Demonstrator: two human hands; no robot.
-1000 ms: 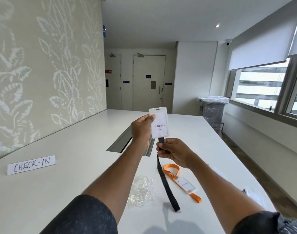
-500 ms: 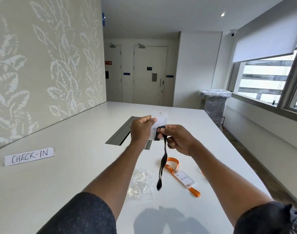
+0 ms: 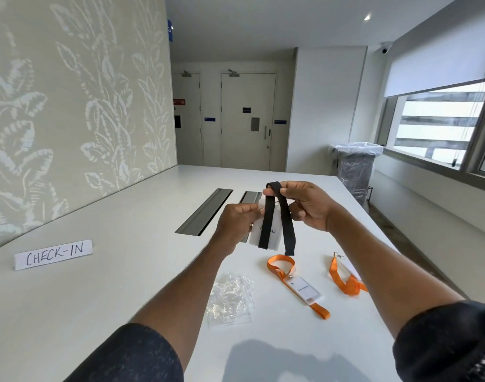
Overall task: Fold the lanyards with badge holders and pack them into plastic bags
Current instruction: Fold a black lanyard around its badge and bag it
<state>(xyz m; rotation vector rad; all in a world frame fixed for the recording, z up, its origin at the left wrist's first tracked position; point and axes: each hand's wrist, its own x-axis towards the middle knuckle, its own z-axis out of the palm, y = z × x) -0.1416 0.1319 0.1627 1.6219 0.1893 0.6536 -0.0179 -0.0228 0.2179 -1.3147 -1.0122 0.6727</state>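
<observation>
- The left hand [image 3: 237,223] grips the badge holder [image 3: 275,235] at its left edge, fingers curled round it; the right hand [image 3: 308,206] pinches the top bend of the black lanyard [image 3: 288,227] between thumb and forefinger, just above the holder; all is held in the air over the table [image 3: 125,244].
- The step, as I judge it, is folding the strap into lengths that match the holder; two runs of strap hang down across its face, and the right run ends a little below its bottom edge.
- To do it well, I would make each bend at the holder's edge, lay the runs flat on one another without twist, and press them with the left thumb before the right hand lets go; otherwise the bundle may spring open.
- The strap is a flat woven band, matt and limp; the holder is a stiff clear sleeve with a white card inside, its print partly hidden by the strap.
- The plastic bags [image 3: 230,301] lie near the body, thin, clear and crinkled; probably slippery to open.
- Two orange lanyards lie unfolded on the table: one with a badge [image 3: 281,264], one further right [image 3: 343,282] with a metal clip.
</observation>
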